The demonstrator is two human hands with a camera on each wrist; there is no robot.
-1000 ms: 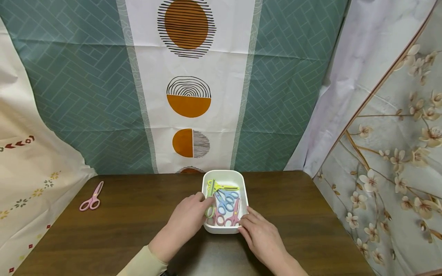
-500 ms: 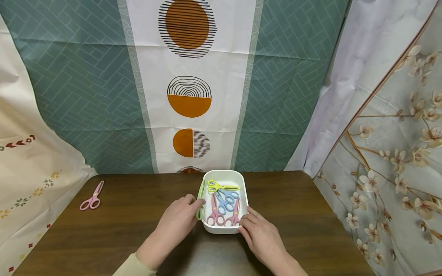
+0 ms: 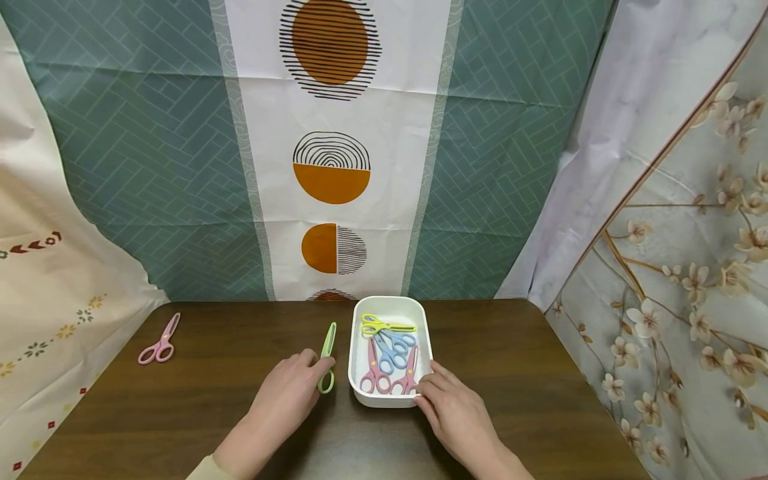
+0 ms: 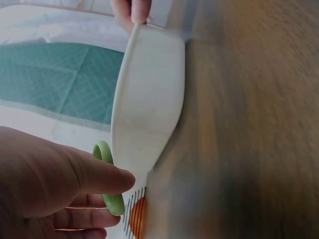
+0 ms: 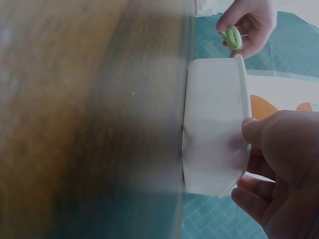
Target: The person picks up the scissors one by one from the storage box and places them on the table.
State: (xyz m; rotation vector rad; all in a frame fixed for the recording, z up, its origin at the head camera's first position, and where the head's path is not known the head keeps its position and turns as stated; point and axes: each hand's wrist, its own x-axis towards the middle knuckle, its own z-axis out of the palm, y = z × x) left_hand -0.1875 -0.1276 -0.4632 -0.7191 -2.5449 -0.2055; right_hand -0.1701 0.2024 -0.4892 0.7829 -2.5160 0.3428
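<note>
My left hand (image 3: 288, 390) pinches a pair of green scissors (image 3: 327, 347) between thumb and fingers, left of a white tray (image 3: 390, 401). In the left wrist view the thumb lies across the green handle (image 4: 113, 203), and the scissors are held up off the table. My right hand (image 3: 453, 413) grips the tray's near right corner, thumb at the front rim and fingers along the right side. Inside the tray lie yellow scissors (image 3: 384, 325), blue scissors (image 3: 384, 352) and two pairs of pink scissors, one left (image 3: 374, 370) and one right (image 3: 409, 373).
Another pair of pink scissors (image 3: 160, 343) lies at the far left of the dark brown table (image 3: 240, 333). A patterned curtain (image 3: 468, 233) hangs behind the table's back edge, with a floral cloth (image 3: 690, 300) on the right and a cream cloth (image 3: 78, 280) on the left.
The left hand has lifted the green scissors out of the tray and carried them left, over the table. My right hand has stayed at the tray's corner.
</note>
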